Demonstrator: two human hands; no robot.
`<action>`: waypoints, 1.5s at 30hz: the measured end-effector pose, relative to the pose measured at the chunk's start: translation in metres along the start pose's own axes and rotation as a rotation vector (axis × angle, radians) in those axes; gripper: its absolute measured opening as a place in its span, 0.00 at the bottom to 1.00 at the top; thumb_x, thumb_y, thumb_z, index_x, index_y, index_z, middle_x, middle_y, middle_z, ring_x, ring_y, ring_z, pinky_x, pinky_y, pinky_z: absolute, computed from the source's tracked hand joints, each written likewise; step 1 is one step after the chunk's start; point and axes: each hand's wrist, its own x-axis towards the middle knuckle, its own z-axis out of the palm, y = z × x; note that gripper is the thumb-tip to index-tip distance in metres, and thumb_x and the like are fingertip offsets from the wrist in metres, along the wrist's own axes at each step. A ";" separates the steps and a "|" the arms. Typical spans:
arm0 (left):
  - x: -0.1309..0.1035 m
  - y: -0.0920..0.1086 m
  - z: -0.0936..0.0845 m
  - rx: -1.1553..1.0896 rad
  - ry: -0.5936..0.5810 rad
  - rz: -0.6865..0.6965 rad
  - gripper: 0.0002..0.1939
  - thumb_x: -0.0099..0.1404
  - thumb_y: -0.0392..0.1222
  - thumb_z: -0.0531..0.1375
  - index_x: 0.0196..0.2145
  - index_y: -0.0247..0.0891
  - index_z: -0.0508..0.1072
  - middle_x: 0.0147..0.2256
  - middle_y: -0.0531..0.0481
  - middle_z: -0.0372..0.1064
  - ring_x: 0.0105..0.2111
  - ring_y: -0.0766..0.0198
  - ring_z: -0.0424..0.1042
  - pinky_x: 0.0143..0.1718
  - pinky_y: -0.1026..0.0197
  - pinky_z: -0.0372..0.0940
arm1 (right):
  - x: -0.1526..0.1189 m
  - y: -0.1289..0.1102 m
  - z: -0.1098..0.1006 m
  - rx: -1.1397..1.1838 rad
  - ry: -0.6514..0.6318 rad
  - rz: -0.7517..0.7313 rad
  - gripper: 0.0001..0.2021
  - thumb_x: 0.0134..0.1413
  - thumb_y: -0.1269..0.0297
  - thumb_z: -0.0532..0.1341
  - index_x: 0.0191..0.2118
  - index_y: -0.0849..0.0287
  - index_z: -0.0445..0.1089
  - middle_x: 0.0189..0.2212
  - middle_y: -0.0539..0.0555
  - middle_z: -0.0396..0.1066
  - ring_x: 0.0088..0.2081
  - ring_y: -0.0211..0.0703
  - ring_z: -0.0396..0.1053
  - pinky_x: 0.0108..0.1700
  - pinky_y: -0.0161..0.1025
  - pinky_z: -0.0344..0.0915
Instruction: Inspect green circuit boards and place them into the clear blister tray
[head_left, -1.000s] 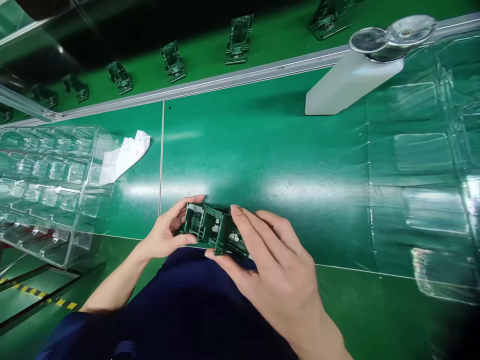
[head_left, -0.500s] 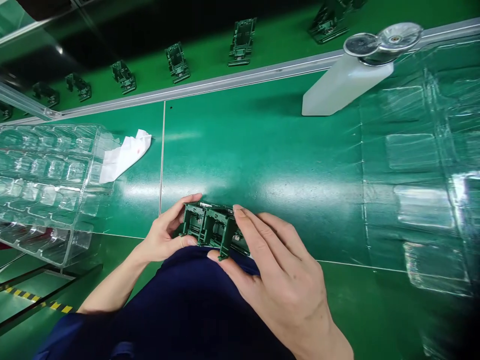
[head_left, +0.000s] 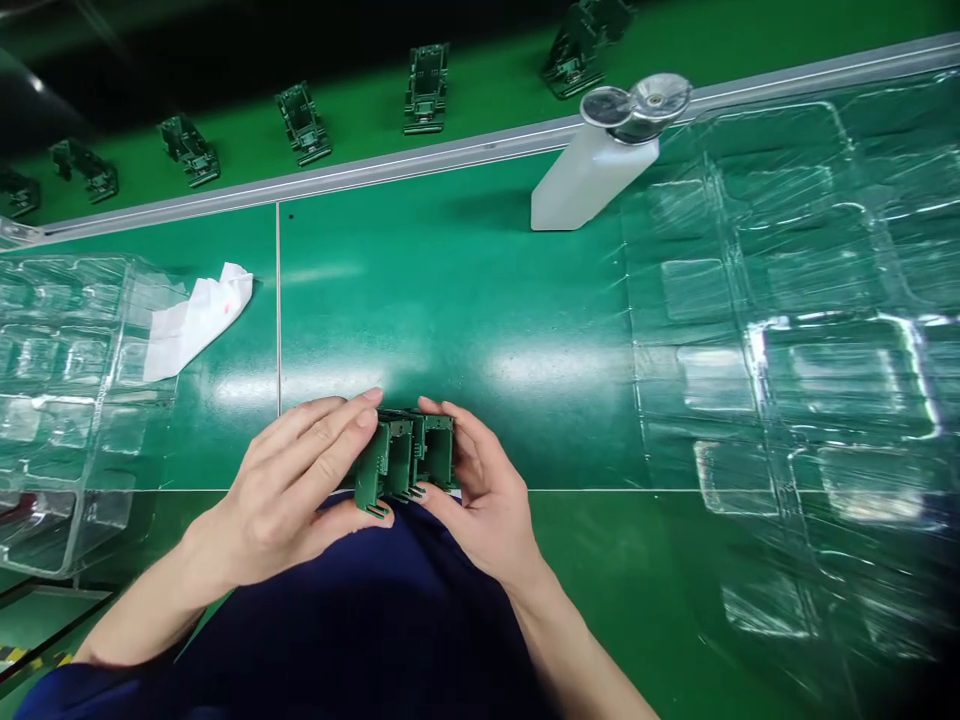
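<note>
Both hands are grasping one green multi-bay assembly (head_left: 397,458), which is sitting between the two sets of fingers, close to the dark blue clothing (head_left: 352,630). The left hand (head_left: 274,500) is laying its fingers over the left end while its thumb is bracing the lower edge. The right hand (head_left: 495,505) is curling its fingers behind the right end, its thumb pressing near the lower middle edge. Judgement: opposed thumbs and fingers are probably steadying both ends against twisting, and the thumbs' low placement is leaving the open bays exposed to view.

Beyond the left fingertips, a white cloth (head_left: 199,322) is lying beside a clear compartmented tray (head_left: 105,385). Beyond the right fingers, a pale bottle with a metal top (head_left: 589,180) is standing near the metal rail (head_left: 352,178); clear plastic trays (head_left: 754,350) are spreading rightward. Similar green units (head_left: 426,90) are resting in a spaced row past the rail, ahead of both hands.
</note>
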 end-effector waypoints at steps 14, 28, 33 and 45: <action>-0.013 -0.009 0.019 -0.137 0.101 -0.114 0.42 0.62 0.40 0.67 0.69 0.35 0.54 0.58 0.35 0.68 0.59 0.53 0.69 0.59 0.51 0.68 | 0.005 -0.022 -0.003 -0.561 0.123 -0.250 0.32 0.57 0.66 0.67 0.65 0.54 0.58 0.56 0.59 0.69 0.56 0.52 0.68 0.57 0.54 0.71; -0.025 -0.009 0.017 -0.266 0.071 -0.374 0.43 0.54 0.52 0.71 0.64 0.45 0.63 0.48 0.41 0.76 0.45 0.56 0.78 0.40 0.61 0.76 | 0.011 -0.048 -0.011 -0.721 0.022 -0.191 0.28 0.58 0.57 0.67 0.61 0.58 0.62 0.47 0.60 0.73 0.44 0.48 0.73 0.46 0.48 0.75; -0.032 -0.004 0.018 -0.357 0.061 -0.523 0.38 0.52 0.54 0.72 0.58 0.42 0.71 0.47 0.41 0.77 0.42 0.56 0.78 0.35 0.63 0.75 | 0.010 -0.050 -0.015 -0.742 0.011 -0.200 0.30 0.57 0.52 0.67 0.60 0.59 0.63 0.43 0.59 0.74 0.39 0.47 0.72 0.43 0.47 0.75; -0.007 -0.029 -0.022 0.347 0.078 0.337 0.23 0.55 0.33 0.70 0.48 0.47 0.76 0.47 0.46 0.76 0.55 0.53 0.71 0.59 0.45 0.66 | -0.008 -0.094 -0.027 -1.197 -0.042 -0.671 0.09 0.58 0.70 0.63 0.45 0.57 0.68 0.44 0.58 0.77 0.50 0.50 0.73 0.48 0.49 0.76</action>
